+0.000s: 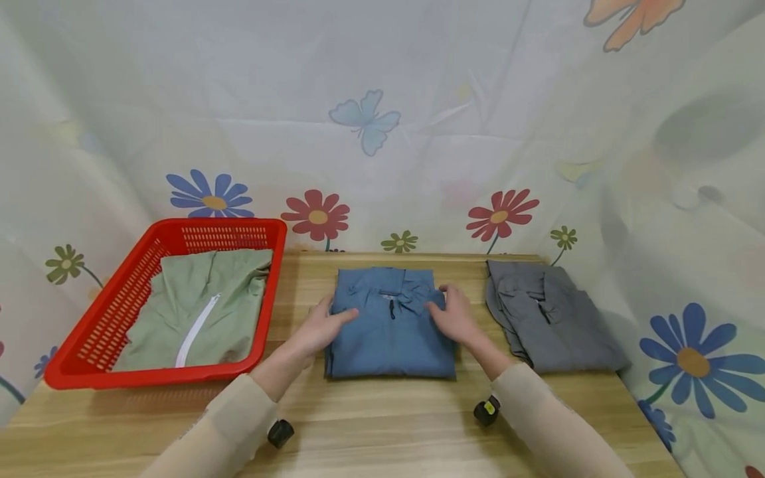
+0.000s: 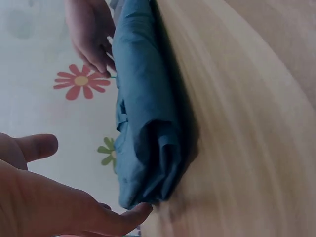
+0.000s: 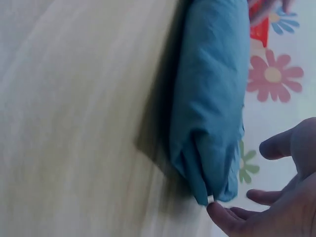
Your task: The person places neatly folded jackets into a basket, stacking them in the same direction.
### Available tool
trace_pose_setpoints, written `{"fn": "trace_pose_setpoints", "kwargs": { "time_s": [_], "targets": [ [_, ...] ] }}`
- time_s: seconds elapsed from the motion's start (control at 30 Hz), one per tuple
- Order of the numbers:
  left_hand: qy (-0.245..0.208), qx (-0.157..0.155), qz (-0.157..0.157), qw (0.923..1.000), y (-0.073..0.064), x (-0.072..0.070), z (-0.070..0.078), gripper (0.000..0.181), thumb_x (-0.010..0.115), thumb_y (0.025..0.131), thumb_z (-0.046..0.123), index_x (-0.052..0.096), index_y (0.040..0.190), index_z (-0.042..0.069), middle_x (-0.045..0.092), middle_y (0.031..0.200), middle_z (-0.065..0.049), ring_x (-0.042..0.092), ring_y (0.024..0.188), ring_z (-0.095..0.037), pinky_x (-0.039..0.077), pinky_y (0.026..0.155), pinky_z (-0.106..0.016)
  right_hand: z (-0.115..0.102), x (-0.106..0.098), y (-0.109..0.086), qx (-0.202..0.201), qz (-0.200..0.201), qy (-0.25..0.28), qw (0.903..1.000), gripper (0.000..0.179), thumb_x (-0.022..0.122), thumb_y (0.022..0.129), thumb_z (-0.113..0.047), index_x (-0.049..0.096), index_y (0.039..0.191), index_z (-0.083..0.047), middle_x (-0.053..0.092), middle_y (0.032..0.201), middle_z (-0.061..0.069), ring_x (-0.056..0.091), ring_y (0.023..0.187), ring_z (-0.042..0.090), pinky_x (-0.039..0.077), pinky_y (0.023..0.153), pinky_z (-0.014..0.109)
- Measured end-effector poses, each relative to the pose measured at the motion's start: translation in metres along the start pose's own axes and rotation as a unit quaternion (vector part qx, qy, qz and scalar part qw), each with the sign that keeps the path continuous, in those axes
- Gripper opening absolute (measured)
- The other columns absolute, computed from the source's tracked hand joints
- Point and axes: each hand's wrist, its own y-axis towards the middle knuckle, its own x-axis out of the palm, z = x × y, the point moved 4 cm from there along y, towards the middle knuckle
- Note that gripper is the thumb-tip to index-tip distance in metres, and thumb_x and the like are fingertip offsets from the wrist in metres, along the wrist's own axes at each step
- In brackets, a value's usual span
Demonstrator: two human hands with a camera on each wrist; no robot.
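A blue folded jacket (image 1: 391, 338) with a collar and a short dark zipper pull lies on the wooden table, in front of the person. At its left side is the left hand (image 1: 321, 326), its thumb over the front and its fingers along the edge. The right hand (image 1: 455, 318) is at the opposite side, thumb likewise over the cloth. In the left wrist view, the left fingertips (image 2: 143, 212) reach the jacket's folded end (image 2: 148, 148), with the thumb held apart. The right wrist view has one right fingertip (image 3: 217, 212) right at the jacket's lower corner (image 3: 210, 163).
On the left stands a red plastic basket (image 1: 275, 292) holding a green garment (image 1: 233, 325) with a white zipper. A grey folded jacket (image 1: 558, 325) lies to the right, near the table's edge. Behind the table (image 1: 382, 425) hangs a flower-printed curtain (image 1: 269, 153).
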Motion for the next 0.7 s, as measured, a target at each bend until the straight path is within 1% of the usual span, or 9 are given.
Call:
{"fn": "trace_pose_setpoints", "kwargs": {
  "time_s": [0.1, 0.17, 0.27, 0.33, 0.4, 0.43, 0.5, 0.6, 0.7],
  "targets": [
    [-0.041, -0.021, 0.006, 0.9989, 0.004, -0.001, -0.007, 0.088, 0.058, 0.103, 0.037, 0.008, 0.161, -0.005, 0.009, 0.167, -0.026, 0.010, 0.153, -0.043, 0.013, 0.121, -0.059, 0.006, -0.005, -0.003, 0.049, -0.030, 0.010, 0.9983, 0.060, 0.056, 0.105, -0.020, 0.034, 0.147, 0.018, 0.045, 0.142, 0.038, 0.045, 0.133, 0.048, 0.042, 0.106, 0.058],
    [-0.060, -0.027, 0.012, 0.9978, 0.007, -0.001, -0.011, 0.087, 0.057, 0.104, 0.035, 0.007, 0.161, -0.007, 0.008, 0.167, -0.028, 0.009, 0.153, -0.043, 0.012, 0.122, -0.057, 0.008, -0.007, -0.005, 0.070, -0.046, 0.005, 0.9965, 0.060, 0.055, 0.106, -0.023, 0.036, 0.145, 0.019, 0.049, 0.139, 0.038, 0.050, 0.129, 0.047, 0.046, 0.102, 0.057],
    [-0.066, -0.033, 0.019, 0.9971, 0.011, -0.002, -0.015, 0.085, 0.057, 0.105, 0.034, 0.008, 0.160, -0.009, 0.008, 0.166, -0.029, 0.009, 0.153, -0.043, 0.012, 0.122, -0.056, 0.008, -0.008, -0.006, 0.074, -0.058, -0.024, 0.9953, 0.055, 0.056, 0.105, -0.026, 0.049, 0.137, 0.019, 0.060, 0.127, 0.034, 0.061, 0.114, 0.043, 0.052, 0.093, 0.053],
    [-0.066, -0.031, 0.016, 0.9972, 0.013, -0.001, -0.016, 0.085, 0.057, 0.104, 0.033, 0.009, 0.159, -0.010, 0.008, 0.166, -0.029, 0.008, 0.153, -0.042, 0.011, 0.122, -0.055, 0.007, -0.007, -0.007, 0.067, -0.057, -0.041, 0.9953, 0.050, 0.057, 0.105, -0.026, 0.057, 0.130, 0.017, 0.064, 0.120, 0.031, 0.064, 0.105, 0.038, 0.053, 0.088, 0.050],
    [-0.067, -0.028, 0.013, 0.9973, 0.014, -0.001, -0.017, 0.084, 0.057, 0.104, 0.031, 0.010, 0.159, -0.011, 0.008, 0.167, -0.028, 0.008, 0.153, -0.042, 0.010, 0.123, -0.055, 0.006, -0.005, -0.006, 0.056, -0.055, -0.055, 0.9954, 0.046, 0.059, 0.104, -0.026, 0.061, 0.125, 0.016, 0.066, 0.117, 0.028, 0.065, 0.100, 0.036, 0.054, 0.085, 0.049],
    [-0.068, -0.024, 0.009, 0.9973, 0.015, -0.001, -0.017, 0.083, 0.058, 0.104, 0.030, 0.010, 0.158, -0.012, 0.009, 0.166, -0.028, 0.008, 0.153, -0.042, 0.010, 0.123, -0.055, 0.006, -0.004, -0.006, 0.054, -0.056, -0.054, 0.9955, 0.046, 0.058, 0.104, -0.025, 0.061, 0.126, 0.015, 0.066, 0.117, 0.029, 0.065, 0.101, 0.036, 0.054, 0.086, 0.050],
    [-0.072, -0.018, 0.003, 0.9973, 0.016, 0.000, -0.017, 0.082, 0.058, 0.104, 0.029, 0.012, 0.158, -0.013, 0.011, 0.166, -0.028, 0.010, 0.153, -0.043, 0.011, 0.123, -0.055, 0.006, -0.001, -0.004, 0.052, -0.054, -0.053, 0.9958, 0.049, 0.057, 0.104, -0.025, 0.058, 0.131, 0.016, 0.062, 0.127, 0.032, 0.062, 0.113, 0.040, 0.052, 0.094, 0.052],
    [-0.078, -0.009, -0.003, 0.9969, 0.018, 0.001, -0.016, 0.079, 0.057, 0.104, 0.027, 0.015, 0.157, -0.014, 0.014, 0.166, -0.028, 0.011, 0.152, -0.043, 0.012, 0.122, -0.055, 0.005, 0.002, -0.002, 0.055, -0.057, -0.041, 0.9960, 0.055, 0.055, 0.105, -0.025, 0.051, 0.138, 0.019, 0.053, 0.140, 0.035, 0.053, 0.129, 0.046, 0.046, 0.104, 0.055],
    [-0.083, -0.008, -0.005, 0.9965, 0.020, 0.002, -0.016, 0.078, 0.057, 0.104, 0.026, 0.015, 0.157, -0.014, 0.015, 0.166, -0.028, 0.012, 0.153, -0.042, 0.012, 0.122, -0.055, 0.005, 0.005, -0.002, 0.063, -0.054, -0.029, 0.9961, 0.057, 0.054, 0.106, -0.025, 0.047, 0.141, 0.019, 0.049, 0.145, 0.035, 0.048, 0.134, 0.046, 0.043, 0.108, 0.056]
  ]
}}
